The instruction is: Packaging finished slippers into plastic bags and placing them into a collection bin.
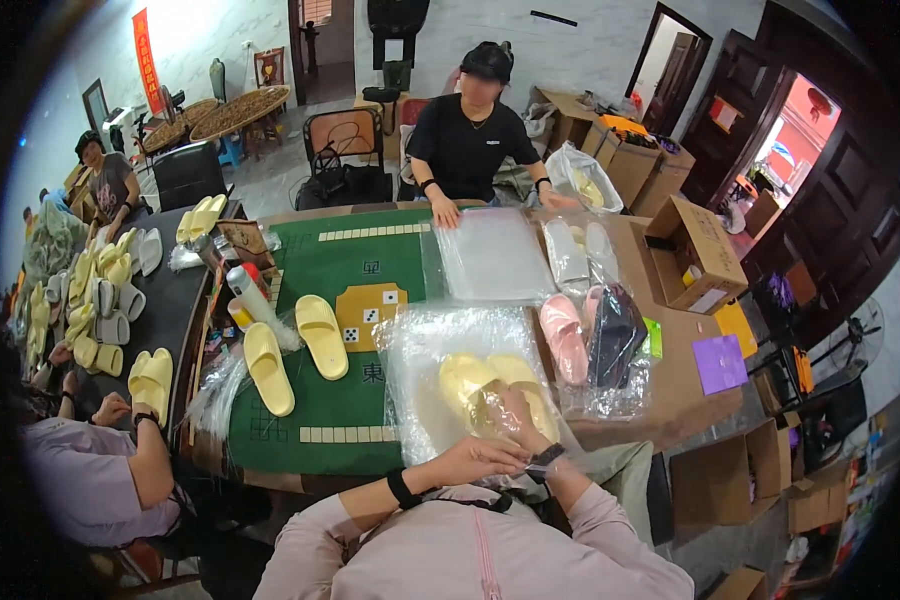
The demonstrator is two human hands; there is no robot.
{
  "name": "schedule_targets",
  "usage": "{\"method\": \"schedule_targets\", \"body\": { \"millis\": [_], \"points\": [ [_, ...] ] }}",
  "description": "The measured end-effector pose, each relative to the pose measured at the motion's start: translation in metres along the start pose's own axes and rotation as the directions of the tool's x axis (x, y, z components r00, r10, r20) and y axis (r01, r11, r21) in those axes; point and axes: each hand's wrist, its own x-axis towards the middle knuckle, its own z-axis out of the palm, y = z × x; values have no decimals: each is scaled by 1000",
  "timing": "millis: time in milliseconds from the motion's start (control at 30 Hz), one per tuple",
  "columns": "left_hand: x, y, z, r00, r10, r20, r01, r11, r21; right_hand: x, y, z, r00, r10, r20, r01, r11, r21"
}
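At the near edge of the green table [360, 265], the left hand [475, 458] lies flat, grip released, pressing the lower edge of a clear plastic bag [420, 345] that holds a pair of yellow slippers [495, 385]. The right hand [520, 410] rests on top of the bagged slippers; whether it grasps them cannot be told. Two loose yellow slippers [295, 350] lie well to the left.

Square table with green felt game top [360, 270]: it carried two loose pale yellow foam slippers [295, 352] and a stack of clear plastic bags [490, 255]. A bagged pair of yellow slippers [490, 390] lay at its near right corner.
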Motion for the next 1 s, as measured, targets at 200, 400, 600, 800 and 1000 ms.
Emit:
{"method": "schedule_targets", "body": {
  "millis": [200, 400, 600, 800, 1000],
  "points": [
    [1, 20, -18, 895, -183, -408, 126, 979, -162, -19, -49, -32, 908, -410, -83, 412, 911, 0],
    [6, 16, -43, 703, 43, -710, -257, 946, -198, -47, -112, -82, 938, -343, -44, 346, 931, 113],
    [6, 33, -43, 645, 95, -758, -208, 977, -55, -68, -156, -121, 683, -489, -542, 404, 872, -276],
    [8, 37, -24, 707, 152, -691, -86, 988, 129, -58, -112, -77, 984, -176, -26, 176, 984, 2],
    [3, 46, -8, 780, 245, -575, -127, 963, 238, -67, -100, -62, 992, -64, -108, 58, 997, -57]
  ]
}}
